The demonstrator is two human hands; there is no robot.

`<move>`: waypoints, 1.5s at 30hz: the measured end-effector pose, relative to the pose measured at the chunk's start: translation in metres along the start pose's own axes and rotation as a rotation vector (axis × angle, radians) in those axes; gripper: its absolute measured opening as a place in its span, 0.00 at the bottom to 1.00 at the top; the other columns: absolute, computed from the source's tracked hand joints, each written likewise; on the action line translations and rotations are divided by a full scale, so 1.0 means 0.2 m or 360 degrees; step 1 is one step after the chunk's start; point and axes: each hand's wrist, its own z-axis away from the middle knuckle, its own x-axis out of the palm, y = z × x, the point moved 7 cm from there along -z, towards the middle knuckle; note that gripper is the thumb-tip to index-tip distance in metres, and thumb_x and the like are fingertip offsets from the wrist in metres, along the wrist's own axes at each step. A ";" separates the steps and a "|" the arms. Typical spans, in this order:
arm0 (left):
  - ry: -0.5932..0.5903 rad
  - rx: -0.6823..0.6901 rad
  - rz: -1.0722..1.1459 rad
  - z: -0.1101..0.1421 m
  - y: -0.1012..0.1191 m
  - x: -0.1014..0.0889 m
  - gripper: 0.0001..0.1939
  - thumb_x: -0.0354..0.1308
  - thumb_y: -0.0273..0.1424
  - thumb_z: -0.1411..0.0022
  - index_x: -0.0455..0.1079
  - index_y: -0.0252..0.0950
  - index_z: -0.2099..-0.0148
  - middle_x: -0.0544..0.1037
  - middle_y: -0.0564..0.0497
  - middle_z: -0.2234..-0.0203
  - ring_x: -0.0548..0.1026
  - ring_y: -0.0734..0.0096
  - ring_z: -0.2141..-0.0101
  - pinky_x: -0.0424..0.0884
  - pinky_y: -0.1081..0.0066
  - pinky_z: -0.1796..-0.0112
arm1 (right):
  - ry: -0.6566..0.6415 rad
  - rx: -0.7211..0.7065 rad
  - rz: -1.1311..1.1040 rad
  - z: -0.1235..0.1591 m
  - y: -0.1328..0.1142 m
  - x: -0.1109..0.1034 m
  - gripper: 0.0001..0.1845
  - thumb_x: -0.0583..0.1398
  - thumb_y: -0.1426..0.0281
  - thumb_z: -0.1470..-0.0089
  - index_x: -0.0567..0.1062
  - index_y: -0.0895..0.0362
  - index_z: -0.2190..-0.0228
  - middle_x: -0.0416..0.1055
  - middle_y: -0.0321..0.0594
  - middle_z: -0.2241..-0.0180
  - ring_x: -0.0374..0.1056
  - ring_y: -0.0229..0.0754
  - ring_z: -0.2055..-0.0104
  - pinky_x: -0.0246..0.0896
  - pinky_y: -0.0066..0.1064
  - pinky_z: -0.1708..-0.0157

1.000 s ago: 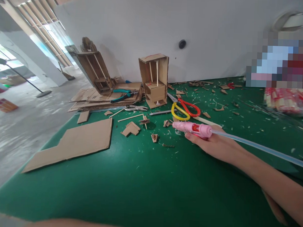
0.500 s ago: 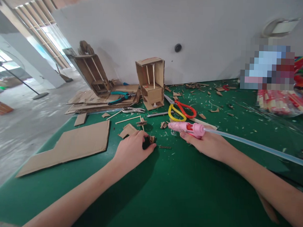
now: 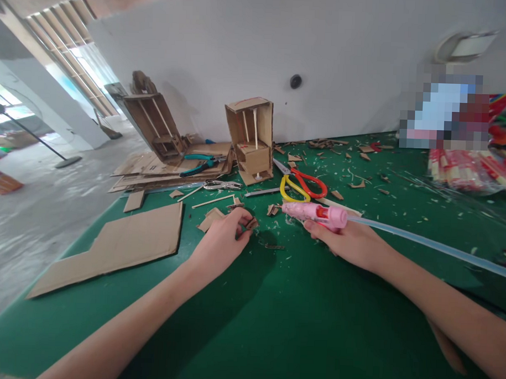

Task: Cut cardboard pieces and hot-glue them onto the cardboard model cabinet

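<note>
My left hand (image 3: 223, 237) pinches a small cardboard piece (image 3: 252, 223) between thumb and fingers, just above the green table (image 3: 248, 322). My right hand (image 3: 353, 240) is wrapped round a pink hot glue gun (image 3: 312, 212), whose nozzle points left toward a small cardboard scrap (image 3: 273, 210). A long translucent glue stick (image 3: 429, 246) runs out of the gun's back end to the right. Beside my left hand lies another cardboard scrap (image 3: 211, 219). A thin dark strip (image 3: 275, 247) rests on the table between the hands.
Scissors with red and yellow handles (image 3: 297, 186) lie behind the glue gun. An open cardboard box (image 3: 251, 139) with sticks inside stands near the wall. Teal-handled pliers (image 3: 199, 164) rest on stacked cardboard (image 3: 131, 171). A large cut cardboard sheet (image 3: 135, 235) is at the left.
My left hand has lifted the small cardboard piece slightly off the table and its fingers have closed more around it. The right hand and glue gun have barely moved.
</note>
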 end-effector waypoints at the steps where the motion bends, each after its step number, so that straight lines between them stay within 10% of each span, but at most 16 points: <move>1: 0.0021 0.0001 0.0005 0.00 0.00 0.00 0.09 0.53 0.27 0.41 0.66 0.38 0.57 0.74 0.51 0.70 0.74 0.67 0.69 0.68 0.70 0.72 | -0.0002 -0.0004 -0.0017 0.00 -0.01 0.00 0.21 0.52 0.54 0.43 0.77 0.51 0.59 0.71 0.37 0.80 0.64 0.39 0.82 0.58 0.31 0.82; 8: 0.0110 0.0162 -0.0047 0.01 0.05 -0.04 0.12 0.54 0.22 0.41 0.72 0.40 0.57 0.77 0.51 0.66 0.74 0.69 0.67 0.71 0.69 0.65 | -0.0334 -0.0219 -0.0117 0.02 -0.08 0.06 0.22 0.52 0.56 0.41 0.76 0.51 0.53 0.74 0.36 0.78 0.63 0.36 0.82 0.60 0.28 0.81; 15: 0.0161 0.0207 -0.0046 0.02 0.06 -0.05 0.14 0.55 0.21 0.42 0.72 0.39 0.55 0.77 0.51 0.66 0.75 0.70 0.68 0.72 0.70 0.65 | -0.0397 -0.0461 -0.0084 0.03 -0.14 0.08 0.22 0.52 0.59 0.39 0.70 0.46 0.45 0.74 0.37 0.51 0.69 0.47 0.51 0.64 0.35 0.51; 23: 0.0193 0.0236 -0.0030 0.02 0.08 -0.05 0.11 0.56 0.20 0.44 0.73 0.37 0.60 0.77 0.52 0.71 0.75 0.71 0.69 0.73 0.71 0.66 | -0.0313 -0.0338 0.0010 0.02 -0.07 0.13 0.20 0.55 0.55 0.43 0.78 0.51 0.57 0.76 0.34 0.74 0.65 0.38 0.77 0.59 0.28 0.78; 29: 0.0176 0.0152 0.0125 0.02 0.09 -0.06 0.11 0.57 0.20 0.45 0.73 0.37 0.61 0.77 0.53 0.72 0.74 0.72 0.71 0.72 0.73 0.69 | -0.0287 -0.0294 0.0109 0.01 -0.06 0.12 0.19 0.55 0.55 0.44 0.80 0.53 0.63 0.72 0.35 0.78 0.65 0.39 0.78 0.59 0.30 0.78; 37: 0.0150 0.0049 0.0239 0.01 0.01 -0.04 0.10 0.55 0.22 0.45 0.74 0.38 0.62 0.77 0.52 0.69 0.75 0.72 0.70 0.71 0.73 0.71 | -0.0376 -0.0457 -0.0111 0.04 -0.14 0.09 0.18 0.54 0.60 0.41 0.75 0.45 0.51 0.75 0.34 0.53 0.70 0.46 0.52 0.63 0.35 0.50; 45: 0.0085 -0.0003 0.0284 0.02 0.01 0.00 0.11 0.56 0.23 0.45 0.71 0.38 0.59 0.79 0.52 0.68 0.77 0.70 0.68 0.72 0.72 0.69 | -0.0247 -0.0331 0.0013 0.02 -0.06 0.11 0.16 0.57 0.57 0.45 0.80 0.52 0.62 0.75 0.35 0.75 0.69 0.40 0.75 0.66 0.31 0.71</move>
